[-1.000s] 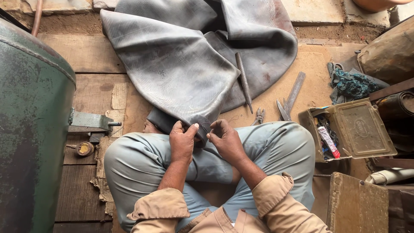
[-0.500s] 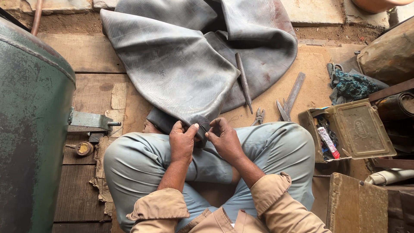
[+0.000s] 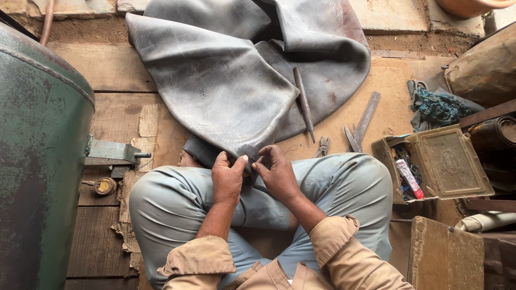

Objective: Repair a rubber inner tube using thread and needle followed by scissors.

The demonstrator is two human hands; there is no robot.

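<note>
Grey rubber, a large inner tube (image 3: 242, 80), is spread over the wooden platform (image 3: 115, 115) from its far edge down to the lap of a person seated cross-legged at the near edge. In the head view, the tube's nearest fold is pinched between both hands: the left hand (image 3: 227, 177) and the right hand (image 3: 277, 172) are brought together, fingertips closed on the rubber edge just above the knees. A long round file (image 3: 303, 102) is laid on the tube's right part. Just beside it, on the boards, small pliers (image 3: 322, 145), shears (image 3: 353, 138) and a flat metal bar (image 3: 368, 114) are seen. An open metal box (image 3: 446, 161) is set at the right edge, and a green tank (image 3: 37, 161) fills the left edge.
</note>
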